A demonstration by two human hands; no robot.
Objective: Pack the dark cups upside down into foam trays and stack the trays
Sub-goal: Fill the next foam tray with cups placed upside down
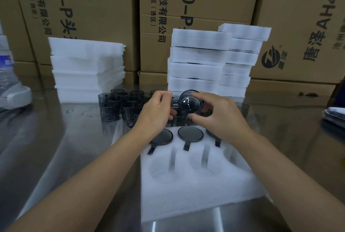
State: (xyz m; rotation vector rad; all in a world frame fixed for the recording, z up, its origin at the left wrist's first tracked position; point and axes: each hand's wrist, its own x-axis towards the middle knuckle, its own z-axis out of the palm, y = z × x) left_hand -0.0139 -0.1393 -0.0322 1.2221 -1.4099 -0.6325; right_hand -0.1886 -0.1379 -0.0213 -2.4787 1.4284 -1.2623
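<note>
Both hands hover just beyond the tray's far edge, sharing one cup. The right hand grips it, thumb beneath and fingers over the rim. The left hand is curled at the cup's left side, but whether it pinches the handle cannot be told. The cup is tilted, a round face toward the person. Packed cups fill the tray's far row; its near pockets lie empty, below and nearer than the hands, so the cup likely travels down and back.
</note>
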